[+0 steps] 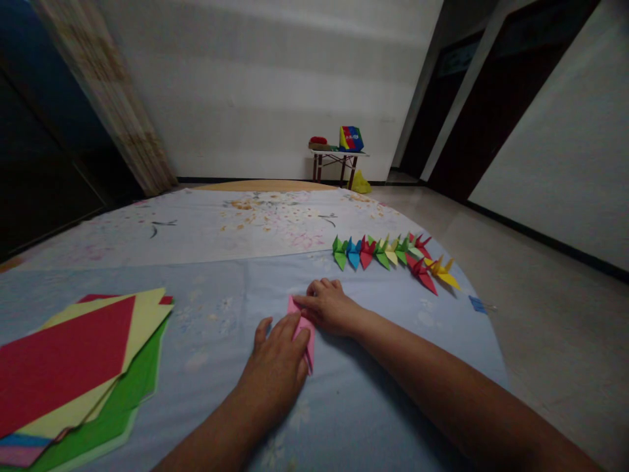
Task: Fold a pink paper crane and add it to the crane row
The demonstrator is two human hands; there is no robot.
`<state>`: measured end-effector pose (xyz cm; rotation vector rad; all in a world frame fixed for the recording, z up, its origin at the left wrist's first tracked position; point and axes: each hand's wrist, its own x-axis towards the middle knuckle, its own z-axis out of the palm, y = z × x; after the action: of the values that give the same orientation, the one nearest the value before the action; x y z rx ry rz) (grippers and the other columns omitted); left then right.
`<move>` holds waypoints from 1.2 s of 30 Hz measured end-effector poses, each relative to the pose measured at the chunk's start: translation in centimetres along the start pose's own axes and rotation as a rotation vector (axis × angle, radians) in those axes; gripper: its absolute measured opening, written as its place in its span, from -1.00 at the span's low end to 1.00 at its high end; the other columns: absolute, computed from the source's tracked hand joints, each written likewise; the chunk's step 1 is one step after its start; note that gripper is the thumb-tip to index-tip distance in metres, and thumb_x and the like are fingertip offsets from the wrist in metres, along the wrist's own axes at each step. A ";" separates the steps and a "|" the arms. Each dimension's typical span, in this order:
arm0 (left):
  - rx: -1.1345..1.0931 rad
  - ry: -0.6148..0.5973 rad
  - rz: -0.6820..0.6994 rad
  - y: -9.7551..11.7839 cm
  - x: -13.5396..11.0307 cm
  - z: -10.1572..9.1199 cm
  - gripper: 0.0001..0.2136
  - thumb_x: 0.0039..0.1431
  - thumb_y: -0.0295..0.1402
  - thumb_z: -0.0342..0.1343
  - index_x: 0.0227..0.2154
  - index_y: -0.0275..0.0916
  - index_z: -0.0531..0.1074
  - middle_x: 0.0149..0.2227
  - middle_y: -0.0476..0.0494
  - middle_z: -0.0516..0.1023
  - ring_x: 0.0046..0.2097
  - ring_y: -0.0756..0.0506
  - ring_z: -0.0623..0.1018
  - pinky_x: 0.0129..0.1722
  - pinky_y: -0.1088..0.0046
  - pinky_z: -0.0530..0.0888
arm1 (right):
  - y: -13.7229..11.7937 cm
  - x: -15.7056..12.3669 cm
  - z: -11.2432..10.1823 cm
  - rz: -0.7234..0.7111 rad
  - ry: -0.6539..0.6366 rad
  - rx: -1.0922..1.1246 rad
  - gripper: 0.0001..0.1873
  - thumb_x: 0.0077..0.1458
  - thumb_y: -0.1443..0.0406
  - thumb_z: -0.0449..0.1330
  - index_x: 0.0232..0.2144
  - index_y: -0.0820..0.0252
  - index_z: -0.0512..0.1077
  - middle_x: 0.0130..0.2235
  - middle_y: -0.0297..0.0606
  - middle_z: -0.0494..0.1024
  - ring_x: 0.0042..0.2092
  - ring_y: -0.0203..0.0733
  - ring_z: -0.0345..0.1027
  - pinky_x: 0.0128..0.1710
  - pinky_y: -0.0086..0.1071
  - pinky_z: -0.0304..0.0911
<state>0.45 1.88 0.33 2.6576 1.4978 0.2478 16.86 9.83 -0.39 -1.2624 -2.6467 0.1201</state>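
Note:
A narrow folded strip of pink origami paper lies on the blue cloth in front of me, slanting slightly. My left hand presses down on its lower left part, fingers bent over it and the little finger lifted away. At the upper end, my right hand has its thumb and fingertips closed at the paper's edge, the other fingers curled. Both hands cover portions of the folds, so the exact shape is partly hidden.
At the left lies a stack of coloured paper sheets, red on top. Several folded paper cranes stand in a row at the back right. A blue clip grips the cloth at the right table edge. A small table stands by the wall.

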 end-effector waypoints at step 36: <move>-0.059 -0.010 0.011 -0.7 0.0 -0.1 -0.62 0.10 -0.46 -0.13 -0.01 -0.17 0.30 0.16 -0.30 0.25 0.18 -0.20 0.22 0.11 -0.02 -0.01 | -0.4 -2.8 -0.4 -0.087 0.098 0.099 -0.81 0.11 0.17 0.11 -0.30 0.00 0.52 -0.36 -0.27 0.38 -0.26 -0.23 0.16 -0.26 -0.31 -0.16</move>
<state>-0.15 2.18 0.36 2.6180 1.4507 0.2749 18.37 7.35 -0.31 -1.0921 -2.5738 0.1691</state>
